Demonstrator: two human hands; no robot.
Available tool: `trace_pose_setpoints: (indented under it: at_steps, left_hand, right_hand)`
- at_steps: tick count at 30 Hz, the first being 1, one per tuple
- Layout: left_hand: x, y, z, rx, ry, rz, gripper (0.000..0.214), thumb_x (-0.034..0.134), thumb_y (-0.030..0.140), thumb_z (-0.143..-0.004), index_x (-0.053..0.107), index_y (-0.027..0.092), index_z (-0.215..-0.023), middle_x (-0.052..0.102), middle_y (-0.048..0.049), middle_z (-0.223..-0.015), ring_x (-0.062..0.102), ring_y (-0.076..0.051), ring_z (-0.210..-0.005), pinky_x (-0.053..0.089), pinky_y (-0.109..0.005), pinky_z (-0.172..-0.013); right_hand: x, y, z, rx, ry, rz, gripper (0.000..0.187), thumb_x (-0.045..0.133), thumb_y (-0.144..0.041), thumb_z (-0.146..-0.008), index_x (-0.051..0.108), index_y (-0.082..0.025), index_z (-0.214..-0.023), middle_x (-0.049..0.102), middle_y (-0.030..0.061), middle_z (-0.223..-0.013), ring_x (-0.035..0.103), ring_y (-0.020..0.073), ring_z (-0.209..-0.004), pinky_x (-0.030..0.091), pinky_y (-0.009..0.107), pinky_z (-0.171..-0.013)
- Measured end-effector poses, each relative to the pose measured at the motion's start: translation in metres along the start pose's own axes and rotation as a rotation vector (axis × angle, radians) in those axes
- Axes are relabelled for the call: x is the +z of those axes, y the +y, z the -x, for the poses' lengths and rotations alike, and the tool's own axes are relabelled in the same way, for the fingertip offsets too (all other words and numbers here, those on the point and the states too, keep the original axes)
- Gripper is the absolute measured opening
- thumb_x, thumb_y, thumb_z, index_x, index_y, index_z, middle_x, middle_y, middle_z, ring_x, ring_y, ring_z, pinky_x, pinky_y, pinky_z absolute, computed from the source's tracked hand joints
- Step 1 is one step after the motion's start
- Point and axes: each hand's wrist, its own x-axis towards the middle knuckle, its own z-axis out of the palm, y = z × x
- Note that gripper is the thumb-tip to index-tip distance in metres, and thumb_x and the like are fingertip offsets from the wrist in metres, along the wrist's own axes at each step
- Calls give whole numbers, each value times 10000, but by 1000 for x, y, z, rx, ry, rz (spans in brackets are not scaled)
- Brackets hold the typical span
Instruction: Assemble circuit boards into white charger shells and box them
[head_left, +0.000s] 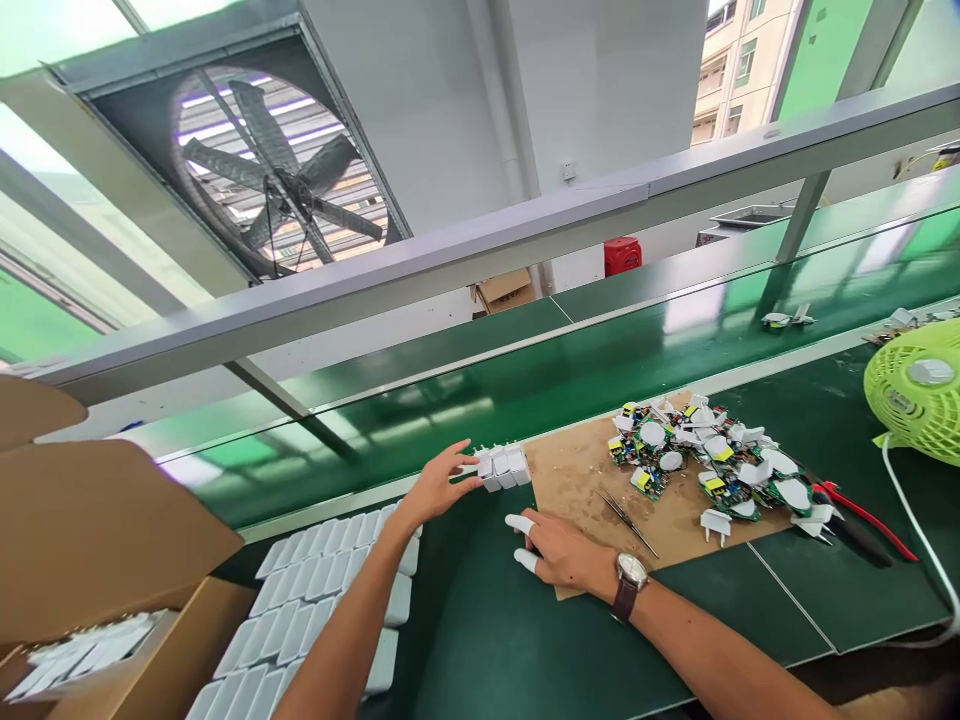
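My left hand [441, 487] has its fingers apart at the left end of a short row of white plastic plug housings [504, 467]; whether the fingertips touch them I cannot tell. My right hand [559, 550] wears white finger cots on two fingers, which are spread just above the green bench with nothing between them. Beside it lies a brown cardboard sheet [570, 470] with metal tweezers [628, 522] on it. A heap of green circuit boards with white plug parts [712, 455] covers the sheet's right side. Several rows of white housings [319, 575] stand under my left forearm.
An open cardboard box [180, 640] with white parts stands at the left. Red-and-black pliers [862, 525] lie right of the heap, near a lime-green fan [919, 390] with a white cord. Behind the bench runs a green conveyor belt [525, 385], with white plug parts [787, 318] on it.
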Motion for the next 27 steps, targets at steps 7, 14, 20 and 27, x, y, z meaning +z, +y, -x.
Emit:
trace_pose_setpoints:
  at_steps: [7,14,20,27]
  left_hand:
    - [-97,2,50,-94,227,-297,503,606,696,-882,776,253,-1050,665,-98,-1410,682,-324,-1173,594,-457,-957]
    - [-46,-43,83,-162,82,-618,411,611,560,-866,760,226,-680,748,-154,-1232,636,-390,-1230,506,-575,-1074]
    - [-31,-25,66,-85,189,-531,359,563,430,-842,596,222,-550,733,-169,-1234,625,-413,-1218,509,-602,-1041]
    - [22,50,86,207,-50,-148,305,493,410,-987,695,258,-818,714,-48,-1318,749,-224,-1037,625,-321,-855]
  right_hand:
    - [9,9,-2,-62,-5,34,471,566,-179,-955,572,-178,-1425,663,115,-1134,657,250,-907,552,372,-853]
    - [15,14,-4,-77,18,-2,411,558,-160,-958,599,-165,-1367,659,118,-1143,649,242,-912,554,367,-853]
    - [17,16,-4,-64,66,-48,394,603,-221,-968,603,-159,-1357,669,95,-1087,645,226,-895,552,338,-828]
    - [3,14,-6,-37,55,-69,382,659,-229,-950,634,-254,-1331,696,40,-1062,664,193,-859,554,292,-809]
